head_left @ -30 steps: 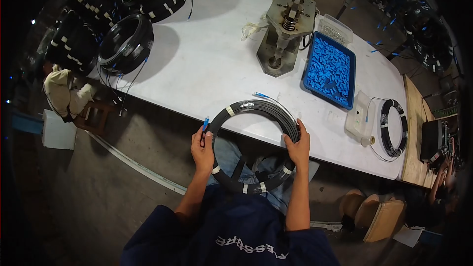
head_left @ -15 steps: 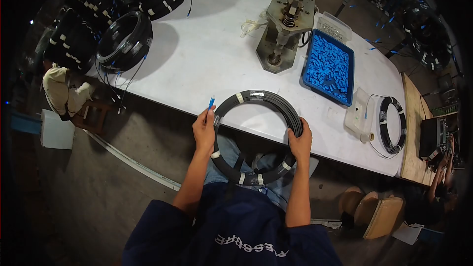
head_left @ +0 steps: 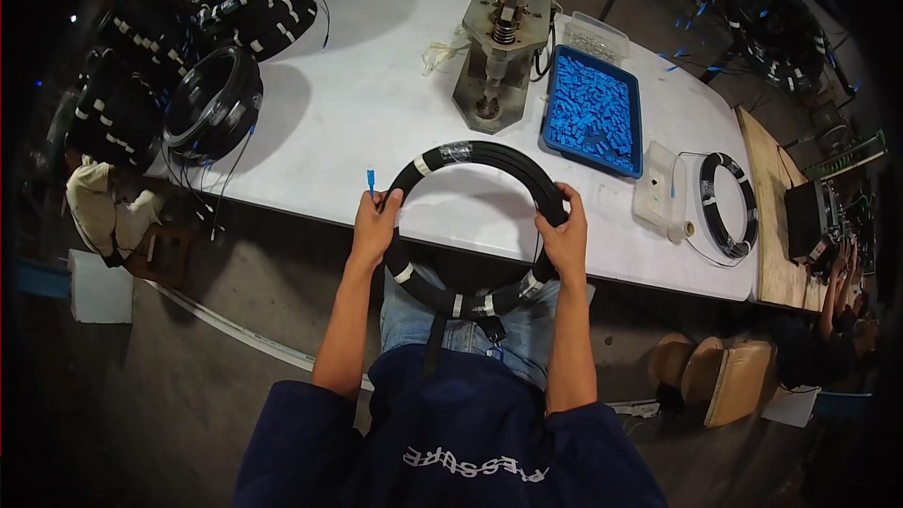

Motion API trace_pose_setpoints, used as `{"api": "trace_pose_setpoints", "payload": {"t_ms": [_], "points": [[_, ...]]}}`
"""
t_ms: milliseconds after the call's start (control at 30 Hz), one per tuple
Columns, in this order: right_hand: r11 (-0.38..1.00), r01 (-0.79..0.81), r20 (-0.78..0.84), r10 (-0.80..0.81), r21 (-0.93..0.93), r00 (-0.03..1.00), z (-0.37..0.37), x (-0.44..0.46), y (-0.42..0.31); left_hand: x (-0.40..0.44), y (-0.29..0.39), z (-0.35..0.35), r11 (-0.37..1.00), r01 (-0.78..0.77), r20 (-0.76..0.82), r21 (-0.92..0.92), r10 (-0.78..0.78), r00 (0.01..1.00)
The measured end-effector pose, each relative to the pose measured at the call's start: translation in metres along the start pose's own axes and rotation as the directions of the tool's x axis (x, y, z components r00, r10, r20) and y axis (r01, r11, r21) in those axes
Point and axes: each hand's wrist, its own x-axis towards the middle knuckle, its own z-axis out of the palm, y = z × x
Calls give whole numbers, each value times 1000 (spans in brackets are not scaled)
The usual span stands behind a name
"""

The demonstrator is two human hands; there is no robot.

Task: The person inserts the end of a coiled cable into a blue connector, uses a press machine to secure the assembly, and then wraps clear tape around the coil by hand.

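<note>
Head view: a white table (head_left: 376, 113) fills a dim workshop, a wooden table (head_left: 776, 226) at its right end, cardboard reels (head_left: 705, 364) below on the grey floor (head_left: 245, 376). Both hands, left (head_left: 565, 231) and right (head_left: 376, 222), pinch a round black cable coil (head_left: 483, 152), banded with white tape, over the near edge.
</note>
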Motion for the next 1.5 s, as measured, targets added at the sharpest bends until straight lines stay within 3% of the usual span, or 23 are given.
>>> {"api": "trace_pose_setpoints", "payload": {"t_ms": [33, 133, 200, 367, 600, 733, 800, 867, 967, 1067, 1133, 1200, 1233, 1267, 1333, 1400, 1467, 1500], "points": [[1000, -27, 58, 28, -10, 998, -2, 5, -14, -2, 4, 0, 998, 9, -1, -68, -9, 1000], [988, 153, 4, -153, -38, 988, -1, 23, -52, -1, 19, 0, 976, -43, -13, -213, 41, 999], [982, 177, 5, -177, -71, 984, -4, 35, -87, 3, 32, -1, 969, -67, -7, -237, 67, 998], [896, 405, 1, -412, -183, 911, -6, 63, -153, 37, 48, 1, 923, -189, 19, -334, 207, 978], [771, 560, 74, -567, -304, 820, 14, 95, -140, 97, -5, -3, 904, -174, 162, -391, 254, 953], [881, 457, 76, -451, -126, 889, 12, 104, -132, 82, 19, -8, 869, -109, 190, -482, 225, 956], [865, 488, 95, -479, -120, 872, 7, 110, -128, 79, 36, -11, 845, -62, 215, -531, 205, 955], [907, 413, 72, -408, -82, 910, 4, 106, -127, 89, 35, -25, 890, -66, 244, -451, 195, 950], [920, 379, 79, -372, -100, 925, -3, 107, -124, 88, 72, -29, 947, -244, 215, -208, 288, 933], [914, 406, 75, -403, -24, 912, -3, 108, -120, 97, 106, -29, 842, -531, 156, 93, 514, 843], [913, 408, 87, -406, -5, 910, -4, 106, -125, 89, 149, -18, 815, -571, 201, 97, 546, 813], [902, 343, 138, -387, 262, 912, -6, 107, -124, 84, 184, -3, 775, -622, 447, 116, 519, 729], [857, 263, 153, -362, 443, 920, -4, 105, -127, 84, 192, 8, 726, -676, 458, 127, 561, 689], [831, 186, 184, -324, 525, 928, -6, 105, -133, 84, 197, 17, 723, -679, 458, 124, 565, 686], [789, 137, 230, -334, 599, 914, -9, 105, -133, 86, 205, 29, 824, -533, 552, 195, 357, 754], [779, 128, 160, -282, 614, 946, -9, 105, -132, 93, 198, 32, 758, -604, 526, 247, 418, 740], [768, 122, 87, -225, 629, 970, -11, 108, -121, 88, 196, 33, 857, -499, 454, 125, 398, 797], [886, 88, 158, -178, 456, 971, -11, 109, -116, 86, 195, 33, 844, -524, 442, 109, 431, 786]]}}
